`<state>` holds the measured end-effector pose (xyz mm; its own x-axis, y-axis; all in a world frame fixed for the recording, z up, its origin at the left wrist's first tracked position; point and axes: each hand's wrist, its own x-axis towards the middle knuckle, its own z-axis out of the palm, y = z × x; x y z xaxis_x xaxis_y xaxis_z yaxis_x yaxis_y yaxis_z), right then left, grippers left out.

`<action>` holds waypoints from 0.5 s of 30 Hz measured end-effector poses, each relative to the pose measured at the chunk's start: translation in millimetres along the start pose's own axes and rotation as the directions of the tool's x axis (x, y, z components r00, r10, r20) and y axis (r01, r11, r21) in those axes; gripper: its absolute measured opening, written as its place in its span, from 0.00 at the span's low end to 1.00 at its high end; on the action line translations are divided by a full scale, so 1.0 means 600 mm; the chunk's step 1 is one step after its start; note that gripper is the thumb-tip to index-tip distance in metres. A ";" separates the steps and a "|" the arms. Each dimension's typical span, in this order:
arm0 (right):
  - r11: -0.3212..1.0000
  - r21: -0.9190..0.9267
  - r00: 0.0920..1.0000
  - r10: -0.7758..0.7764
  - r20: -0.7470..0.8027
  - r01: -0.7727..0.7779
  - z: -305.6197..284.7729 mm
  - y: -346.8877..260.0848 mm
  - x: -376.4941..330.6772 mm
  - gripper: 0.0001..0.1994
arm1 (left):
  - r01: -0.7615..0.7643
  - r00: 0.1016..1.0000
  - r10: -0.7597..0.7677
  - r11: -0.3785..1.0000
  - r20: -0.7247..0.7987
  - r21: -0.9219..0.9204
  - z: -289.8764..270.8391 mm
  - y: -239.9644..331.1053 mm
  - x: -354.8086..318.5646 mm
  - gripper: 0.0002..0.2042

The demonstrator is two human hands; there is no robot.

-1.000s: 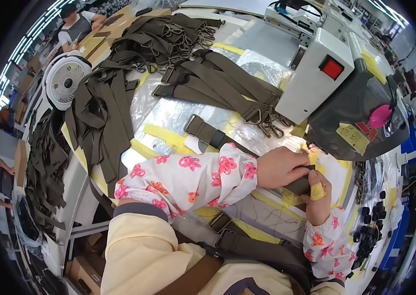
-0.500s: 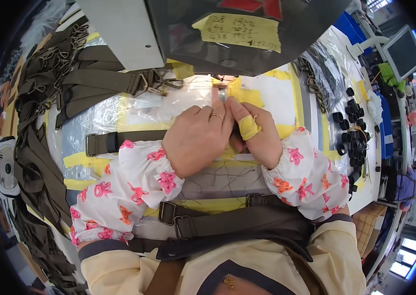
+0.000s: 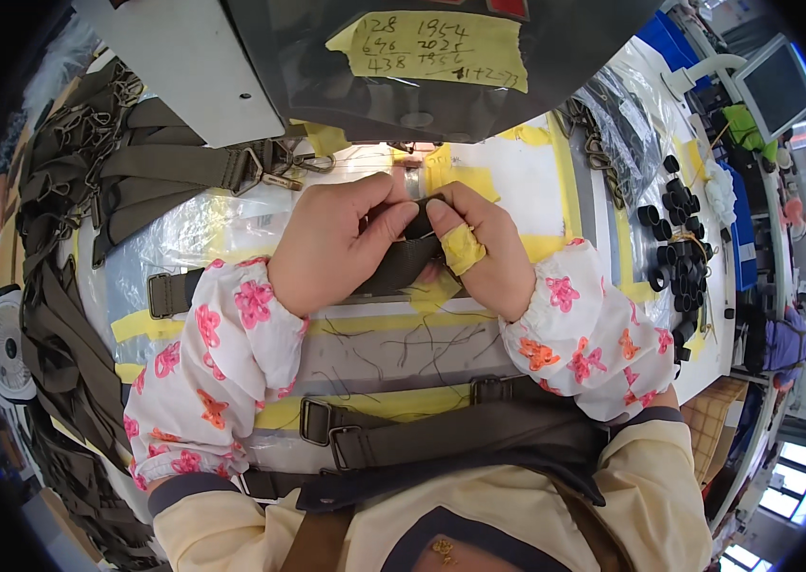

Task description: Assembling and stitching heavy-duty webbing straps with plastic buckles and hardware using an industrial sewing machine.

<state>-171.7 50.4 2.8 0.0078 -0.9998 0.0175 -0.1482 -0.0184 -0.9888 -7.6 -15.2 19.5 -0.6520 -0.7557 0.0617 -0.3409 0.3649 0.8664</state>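
Both hands meet at the table [image 3: 517, 181] centre, just under the sewing machine head [image 3: 403, 86]. Left hand [image 3: 331, 243] clenched, thumb and fingers pinching the dark olive webbing strap [image 3: 393, 272] near its end. Right hand [image 3: 479, 248] also grasping the same strap end, index finger wrapped in yellow tape [image 3: 463, 250], fingertips touching the left thumb. The strap runs left from the hands, flat on the table, to a metal buckle [image 3: 163, 296] at its far end. A small metal ring or presser part [image 3: 412, 183] sits just above the fingers; probably part of the machine, hard to tell. Both forearms wear white floral sleeve covers [image 3: 222, 362].

A pile of same-colour straps with metal hardware [image 3: 136, 162] lies on the left side of the table, more hanging off the left edge. A yellow note [image 3: 431, 48] is stuck on the machine. Black plastic rings [image 3: 674, 267] are scattered on the right. Another buckled strap [image 3: 403, 439] lies across the near edge by the person's lap. Loose thread ends [image 3: 393, 343] lie on the table below the hands.
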 end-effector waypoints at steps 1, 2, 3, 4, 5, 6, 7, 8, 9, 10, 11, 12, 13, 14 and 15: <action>1.000 0.001 1.000 0.001 -0.007 -0.001 -0.002 0.000 0.006 0.11 | -0.003 1.000 0.003 1.000 0.006 0.000 0.002 0.015 0.000 0.04; 0.995 0.096 0.999 0.015 -0.031 -0.011 -0.006 0.000 0.014 0.11 | -0.329 0.915 0.368 0.918 -0.166 0.222 0.007 0.035 -0.001 0.05; 0.981 0.193 0.998 0.031 -0.051 -0.020 -0.009 -0.001 0.022 0.11 | -0.545 0.678 0.695 0.693 -0.238 0.472 0.013 0.046 -0.008 0.07; 0.981 0.194 0.997 0.037 -0.065 -0.024 -0.014 -0.007 0.028 0.11 | -0.554 0.679 0.697 0.693 -0.230 0.462 0.024 0.049 -0.023 0.07; 0.919 0.362 0.983 0.180 -0.028 -0.158 -0.023 -0.022 0.034 0.12 | -0.621 0.712 0.694 0.696 -0.112 0.361 0.036 0.051 -0.041 0.09; 0.809 0.510 0.949 0.313 0.046 -0.292 -0.027 -0.032 0.040 0.12 | -0.660 0.731 0.683 0.707 -0.001 0.254 0.045 0.046 -0.054 0.11; 0.764 0.566 0.945 0.311 0.098 -0.310 -0.029 -0.040 0.041 0.13 | -0.576 0.817 0.555 0.775 0.156 0.258 0.036 0.028 -0.051 0.13; 0.764 0.564 0.944 0.317 0.095 -0.313 -0.032 -0.044 0.036 0.13 | -0.577 0.816 0.556 0.777 0.155 0.251 0.032 0.002 -0.043 0.13; 0.732 0.570 0.926 0.324 0.192 -0.374 -0.034 -0.047 0.032 0.13 | -0.457 0.873 0.487 0.801 0.024 0.385 0.028 -0.025 -0.036 0.12; 0.689 0.583 0.902 0.329 0.278 -0.431 -0.041 -0.045 0.032 0.12 | -0.321 0.902 0.419 0.808 -0.099 0.493 0.027 -0.039 -0.019 0.10; 0.639 0.606 0.881 0.350 0.319 -0.474 -0.044 -0.035 0.032 0.12 | -0.322 0.906 0.414 0.809 -0.089 0.492 0.026 -0.041 -0.007 0.10; 0.634 0.611 0.881 0.350 0.319 -0.474 -0.042 -0.026 0.030 0.12 | -0.380 0.899 0.403 0.912 -0.173 0.153 0.025 -0.043 -0.004 0.10; 0.624 0.592 0.860 0.352 0.371 -0.510 -0.039 -0.019 0.030 0.12 | -0.410 0.900 0.358 0.889 -0.249 -0.202 0.023 -0.045 -0.006 0.10; 0.614 0.570 0.835 0.351 0.423 -0.547 -0.036 -0.014 0.032 0.12 | -0.403 0.903 0.353 0.893 -0.245 -0.199 0.016 -0.042 -0.013 0.10; 0.612 0.577 0.840 0.359 0.406 -0.540 -0.044 -0.010 0.035 0.12 | -0.307 0.948 0.281 0.931 -0.150 -0.196 0.009 -0.041 -0.010 0.10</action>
<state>-197.0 29.2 13.3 0.3546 -0.8448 -0.4007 0.4761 0.5320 -0.7002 1.0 -16.8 -4.5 -0.6120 -0.6955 0.3765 0.0154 0.4655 0.8849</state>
